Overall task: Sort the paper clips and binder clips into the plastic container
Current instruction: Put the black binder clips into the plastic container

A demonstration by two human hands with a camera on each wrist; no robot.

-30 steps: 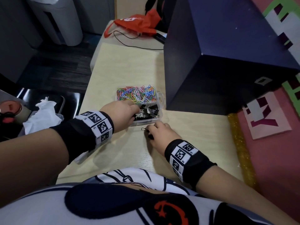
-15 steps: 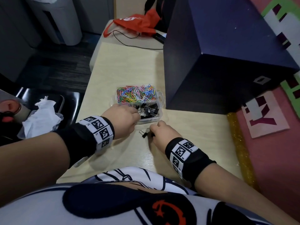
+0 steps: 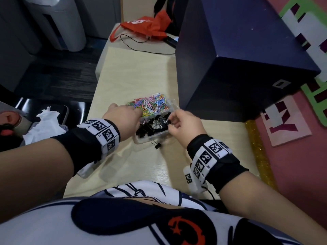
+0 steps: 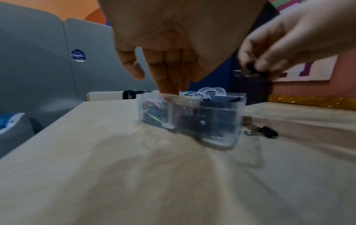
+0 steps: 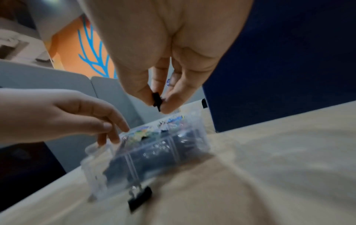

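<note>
A clear plastic container [image 3: 139, 140] stands on the pale table. Its far compartment holds coloured paper clips [image 3: 150, 105]; the near one holds black binder clips [image 3: 150, 129]. My right hand [image 3: 169, 119] hovers over the near compartment and pinches a black binder clip [image 5: 157, 100] between thumb and fingers. My left hand [image 3: 138, 114] reaches over the container's left side, and its straight fingers [image 4: 169, 80] touch the rim [image 4: 165, 95]. Another binder clip [image 3: 157, 145] lies on the table just in front of the container, also in the right wrist view [image 5: 139, 199].
A large dark blue box [image 3: 238, 68] stands close to the container's right. A red bag [image 3: 146, 27] and a black cable [image 3: 141, 48] lie at the table's far end. Left of the table edge is a black chair with white tissue [image 3: 44, 121].
My right hand rose from the table with a binder clip and came over the container. My left hand shifted from the binder clips toward the container's left rim.
</note>
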